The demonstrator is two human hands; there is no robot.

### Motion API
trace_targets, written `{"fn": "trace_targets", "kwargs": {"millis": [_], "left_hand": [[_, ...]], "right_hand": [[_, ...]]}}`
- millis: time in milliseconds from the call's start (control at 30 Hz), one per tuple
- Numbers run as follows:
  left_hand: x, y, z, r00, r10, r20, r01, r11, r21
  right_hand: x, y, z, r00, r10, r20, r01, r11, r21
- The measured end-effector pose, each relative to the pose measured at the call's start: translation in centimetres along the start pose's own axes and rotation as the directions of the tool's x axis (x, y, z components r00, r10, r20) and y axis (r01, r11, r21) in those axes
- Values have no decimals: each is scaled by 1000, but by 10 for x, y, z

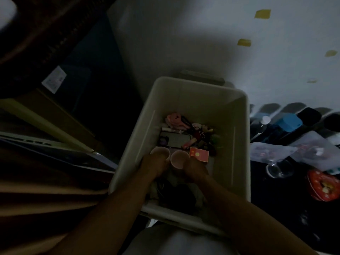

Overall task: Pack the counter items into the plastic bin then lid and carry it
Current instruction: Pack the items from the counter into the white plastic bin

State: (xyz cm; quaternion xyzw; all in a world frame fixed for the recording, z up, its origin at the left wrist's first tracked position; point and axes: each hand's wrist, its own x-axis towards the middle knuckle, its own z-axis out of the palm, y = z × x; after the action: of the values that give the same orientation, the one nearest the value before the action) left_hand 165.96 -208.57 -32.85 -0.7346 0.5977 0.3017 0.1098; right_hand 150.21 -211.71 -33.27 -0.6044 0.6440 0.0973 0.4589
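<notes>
Plastic bin [239, 126] sits centre, left of the cluttered counter [272, 196]. Low inside it, left hand [154, 166] grips a pink cup [161, 152] and right hand [195, 170] a second cup [178, 159], side by side, likely to stand them together.

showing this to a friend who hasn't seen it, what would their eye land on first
The white bin fills the middle, and inside it the left hand and right hand each grip a cup, the left cup and right cup side by side. Beyond them in the bin lie a phone, a pink plush and a red packet. A red heart-shaped tin sits at the right.
</notes>
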Motion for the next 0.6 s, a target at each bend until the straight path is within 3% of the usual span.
{"fn": "trace_targets", "kwargs": {"millis": [167, 433, 600], "left_hand": [[1, -2, 1, 999, 19, 35, -18, 1000, -11], [3, 1, 8, 999, 4, 42, -7, 998, 64], [7, 6, 13, 981, -73, 179, 52, 991, 120]], "right_hand": [[8, 8, 2, 996, -90, 10, 90, 991, -94], [18, 12, 7, 991, -106, -85, 93, 985, -144], [23, 12, 10, 966, -225, -128, 210, 970, -119]]}}
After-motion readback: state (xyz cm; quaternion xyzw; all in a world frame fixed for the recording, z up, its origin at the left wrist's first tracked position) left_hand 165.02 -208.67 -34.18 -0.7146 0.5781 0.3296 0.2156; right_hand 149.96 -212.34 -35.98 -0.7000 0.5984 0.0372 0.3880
